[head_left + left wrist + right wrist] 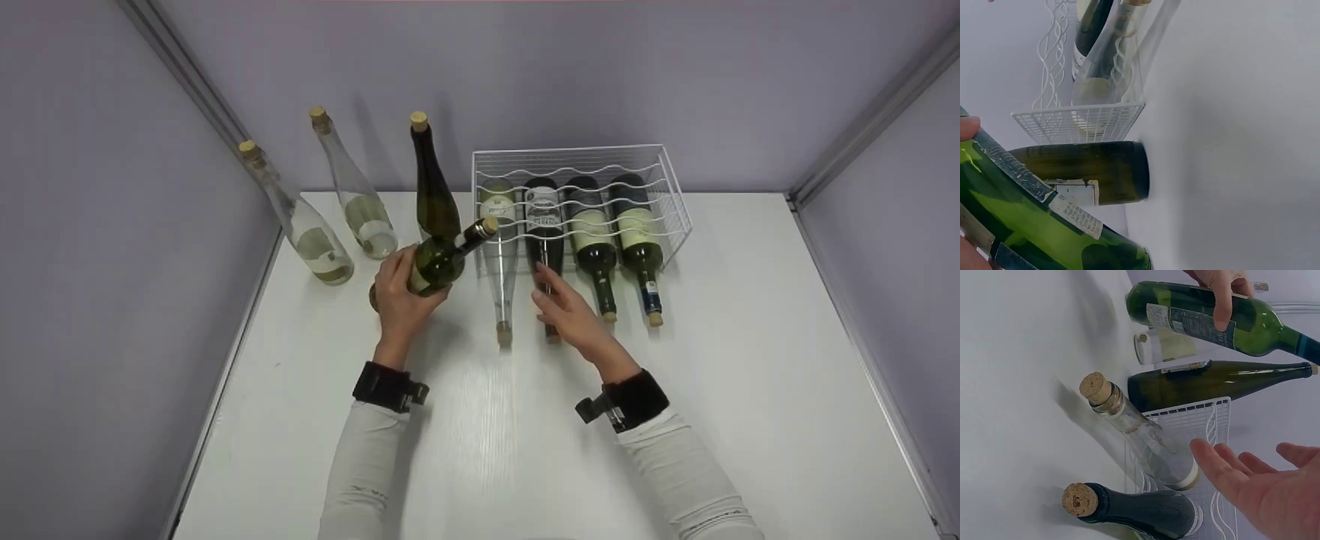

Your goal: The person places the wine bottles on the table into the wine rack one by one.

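Observation:
My left hand (403, 294) grips a green wine bottle (439, 264) round its body. The bottle is lifted off the table and tilted, its corked neck pointing up to the right; the right wrist view shows its back label. My right hand (1269, 489) holds nothing, fingers loosely extended and apart, above the dark bottle second from the left in the white wire rack (675, 225). Several corked bottles lie in this rack with necks toward me: a clear bottle (501, 281) at the left end, that dark bottle (545, 244), and green ones (598, 259) to the right.
A tall dark corked bottle (435, 187) stands left of the rack, close behind the held bottle. Two clear corked bottles (364, 210) (311, 240) stand farther left. The white table (495, 450) is bounded by grey walls at the back and sides.

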A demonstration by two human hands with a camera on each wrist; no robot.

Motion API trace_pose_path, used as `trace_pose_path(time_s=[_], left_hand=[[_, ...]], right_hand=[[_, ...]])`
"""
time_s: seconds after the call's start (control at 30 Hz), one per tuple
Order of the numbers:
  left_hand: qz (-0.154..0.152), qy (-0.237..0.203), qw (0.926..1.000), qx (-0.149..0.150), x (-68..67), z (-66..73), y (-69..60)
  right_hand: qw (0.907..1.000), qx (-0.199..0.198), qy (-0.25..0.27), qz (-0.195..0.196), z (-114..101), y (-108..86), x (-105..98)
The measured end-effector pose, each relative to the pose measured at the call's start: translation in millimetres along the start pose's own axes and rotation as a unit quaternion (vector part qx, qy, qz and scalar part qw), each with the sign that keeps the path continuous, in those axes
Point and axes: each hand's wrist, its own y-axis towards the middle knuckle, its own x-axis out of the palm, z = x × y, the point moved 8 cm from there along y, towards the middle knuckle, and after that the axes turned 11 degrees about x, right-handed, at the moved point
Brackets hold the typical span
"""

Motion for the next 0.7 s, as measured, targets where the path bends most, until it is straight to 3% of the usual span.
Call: trace_pose_path(time_s=[0.37,0.6,0.7], left_hand=[[-0.059,0.018,0.9952,0.076,15.1,21.2,-8.7],[-0.117,0.056,0.9842,0.120,23.1,34.5,-12.4],[-0.138,0.069,0.9776,0.143,25.9,40.2,-13.4]], right_hand=[[0.9996,-0.016,0.022,-0.003,-13.8,-5.1,-2.7],[0.9990,-0.026,0.037,0.001,-18.1,-6.6,-5.0],[0.9994,-0.032,0.008,0.013,-19.4,-6.6,-6.8]])
